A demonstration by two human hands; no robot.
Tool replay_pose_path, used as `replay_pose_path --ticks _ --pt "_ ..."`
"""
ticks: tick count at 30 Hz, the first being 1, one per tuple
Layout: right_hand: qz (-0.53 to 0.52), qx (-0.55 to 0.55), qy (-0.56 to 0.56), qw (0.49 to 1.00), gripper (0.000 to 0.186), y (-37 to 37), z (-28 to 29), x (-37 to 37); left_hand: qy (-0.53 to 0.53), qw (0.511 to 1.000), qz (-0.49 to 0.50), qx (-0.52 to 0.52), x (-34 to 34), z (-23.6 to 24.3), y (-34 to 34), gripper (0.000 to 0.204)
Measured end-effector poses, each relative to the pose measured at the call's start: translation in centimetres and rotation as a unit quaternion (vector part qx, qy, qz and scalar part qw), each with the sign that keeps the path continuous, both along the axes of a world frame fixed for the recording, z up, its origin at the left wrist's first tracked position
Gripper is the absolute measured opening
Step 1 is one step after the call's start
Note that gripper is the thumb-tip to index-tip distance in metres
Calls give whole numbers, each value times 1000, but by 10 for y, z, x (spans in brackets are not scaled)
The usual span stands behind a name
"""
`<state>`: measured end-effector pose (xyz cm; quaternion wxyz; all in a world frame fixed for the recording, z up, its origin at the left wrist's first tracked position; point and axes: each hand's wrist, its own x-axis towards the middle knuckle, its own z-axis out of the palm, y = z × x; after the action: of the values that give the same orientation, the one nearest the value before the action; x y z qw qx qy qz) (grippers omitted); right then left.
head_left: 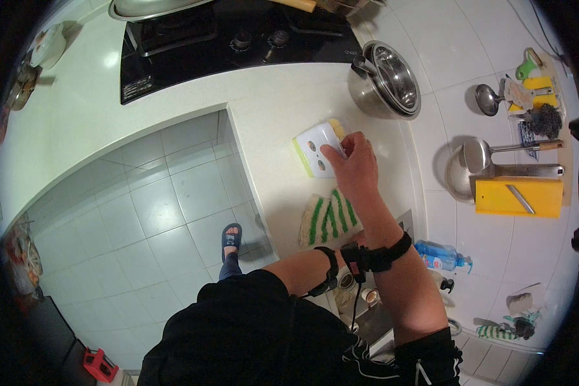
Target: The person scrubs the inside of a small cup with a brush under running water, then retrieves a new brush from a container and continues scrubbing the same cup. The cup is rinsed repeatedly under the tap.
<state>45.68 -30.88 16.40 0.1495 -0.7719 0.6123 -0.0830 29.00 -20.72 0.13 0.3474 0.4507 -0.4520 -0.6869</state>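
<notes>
My right hand [357,166] is closed, thumb and fingers bent over the right side of a small white box [316,154] on the counter. The box has a light green edge and two small ovals on its top. Something yellow [336,128] shows just behind it. Nearer to me lies a folded cloth [328,219] with green and white stripes. My left arm reaches in under my right forearm, and little of my left hand [359,239] shows, just right of the cloth. Its fingers are hidden.
Steel pots [383,83] stand nested beside the black gas stove [238,45]. Under my arms is a sink [373,321] with small items in it. A blue pump bottle [441,255] stands by the wall. Ladles, a strainer and a yellow grater [518,197] hang there.
</notes>
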Motion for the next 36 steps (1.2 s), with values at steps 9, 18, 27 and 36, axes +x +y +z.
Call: replay_pose_path --ticks 9,18,27,36 --pt "-66 -26 -125 990 40 3 -20 -9 -6 1000 -11 -7 3 5 2 44" --pt "-120 -21 -319 940 34 6 -46 -21 -11 999 -31 -10 -1 8 9 43" --pt "-54 -40 -343 937 33 6 -48 -27 -19 997 -70 -22 -17 12 19 43" --pt "-108 54 -260 958 39 -11 -44 -34 -40 996 -74 -23 -12 2 17 42"
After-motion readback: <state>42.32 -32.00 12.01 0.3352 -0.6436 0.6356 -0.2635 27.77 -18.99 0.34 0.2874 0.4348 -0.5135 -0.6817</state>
